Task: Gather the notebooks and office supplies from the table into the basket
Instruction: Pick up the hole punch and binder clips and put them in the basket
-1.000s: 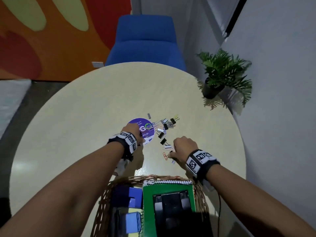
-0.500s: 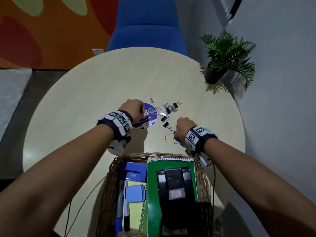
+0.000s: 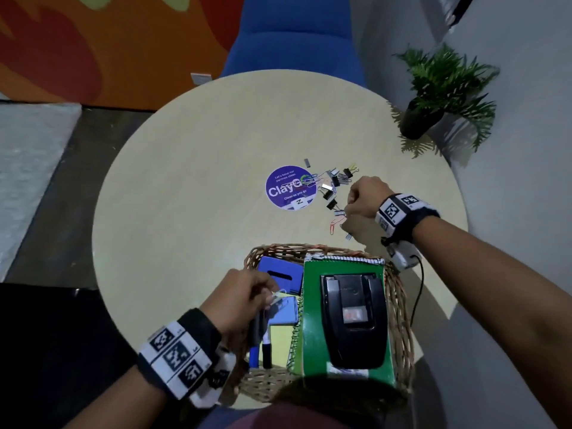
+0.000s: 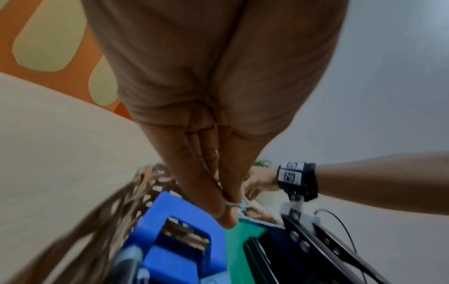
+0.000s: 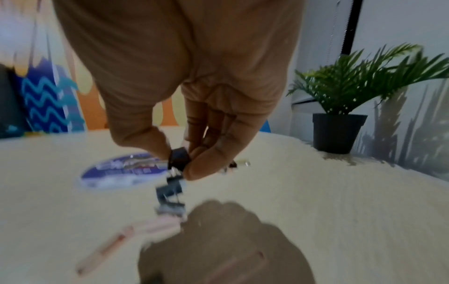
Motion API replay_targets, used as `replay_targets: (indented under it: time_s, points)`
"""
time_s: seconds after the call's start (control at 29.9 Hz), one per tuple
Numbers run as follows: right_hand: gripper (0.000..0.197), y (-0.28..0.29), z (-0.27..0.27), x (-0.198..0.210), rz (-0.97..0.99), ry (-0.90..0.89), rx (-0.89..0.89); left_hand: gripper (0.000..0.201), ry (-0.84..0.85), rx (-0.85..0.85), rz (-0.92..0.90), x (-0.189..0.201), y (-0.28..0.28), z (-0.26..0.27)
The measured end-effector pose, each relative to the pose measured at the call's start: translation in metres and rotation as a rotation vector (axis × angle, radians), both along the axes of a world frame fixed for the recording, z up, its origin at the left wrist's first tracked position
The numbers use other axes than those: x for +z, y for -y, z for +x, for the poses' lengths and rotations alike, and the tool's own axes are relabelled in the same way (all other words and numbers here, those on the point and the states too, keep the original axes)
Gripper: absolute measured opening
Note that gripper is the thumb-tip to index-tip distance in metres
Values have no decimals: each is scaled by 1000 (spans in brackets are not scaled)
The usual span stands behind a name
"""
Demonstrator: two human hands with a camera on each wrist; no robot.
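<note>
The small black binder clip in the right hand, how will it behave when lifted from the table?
The binder clip looks small and probably light; a thumb-and-finger pinch by the right hand suffices. Other clips seem to dangle beneath it, so they may snag together. Its wire handles may swing.

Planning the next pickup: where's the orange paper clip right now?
Head view: the orange paper clip lies on the table, just below the right hand, beyond the basket rim.

Dim room; the table [image 3: 192,181] is evenly lit, hand shadows fall on it, wrist views blurred, head view's edges bend.
</note>
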State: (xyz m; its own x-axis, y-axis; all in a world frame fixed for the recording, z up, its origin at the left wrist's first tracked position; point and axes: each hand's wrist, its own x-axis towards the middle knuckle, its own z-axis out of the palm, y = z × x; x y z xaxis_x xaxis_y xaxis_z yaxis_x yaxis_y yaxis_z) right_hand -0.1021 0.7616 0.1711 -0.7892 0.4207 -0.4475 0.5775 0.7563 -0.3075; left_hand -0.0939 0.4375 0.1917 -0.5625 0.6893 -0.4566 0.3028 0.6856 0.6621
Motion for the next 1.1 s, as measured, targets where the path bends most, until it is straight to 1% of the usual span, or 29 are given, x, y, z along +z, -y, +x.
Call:
replay_targets:
  time_s: [0.07, 0.17, 0.27, 0.37, 0.47, 0.54, 0.6, 0.67, 0.74, 0.77, 0.8, 0.87, 0.94, 0.97, 1.04, 1.1]
  points:
    - [15, 10, 7, 19, -26, -68, 19, 18, 32, -61, -24, -6, 8, 12]
    - [10, 43, 28, 44, -96, -126, 95, 19, 108, -138, -39, -9, 15, 19]
    - [8, 85, 53, 63, -190, -141, 174, 24, 49, -207, -54, -6, 20, 6]
    - [11, 127, 79, 70, -247, -99, 269, 20, -16, -156, -26, 4, 23, -20]
    - [15, 165, 99, 59, -248, -40, 357, 16, -39, -39, 15, 14, 14, -52]
    - [18, 176, 103, 51, -246, -52, 365, 16, -72, 21, 44, 16, -4, -72]
    - [24, 168, 102, 47, -220, -91, 324, 19, -121, 49, 52, 13, -27, -89]
    - [28, 144, 97, 50, -162, -174, 241, 23, -178, 31, 21, 7, -50, -104]
    - [25, 107, 92, 51, -101, -268, 129, 24, -213, -19, -27, 1, -71, -116]
    - [24, 85, 89, 50, -60, -280, 89, 24, -232, -60, -46, -2, -83, -121]
    - [24, 64, 85, 47, -9, -254, 85, 24, -265, -113, -67, -6, -95, -126]
    - [26, 30, 77, 38, 80, -126, 201, 23, -351, -232, -128, -14, -119, -136]
    - [28, 12, 67, 22, 129, 22, 397, 23, -421, -321, -202, -25, -139, -148]
    - [28, 9, 62, 13, 157, 67, 486, 22, -438, -345, -242, -30, -147, -155]
    - [26, 7, 56, -7, 200, 74, 603, 20, -443, -366, -290, -41, -159, -163]
    - [22, 6, 53, -23, 239, 58, 649, 13, -434, -371, -285, -50, -171, -162]
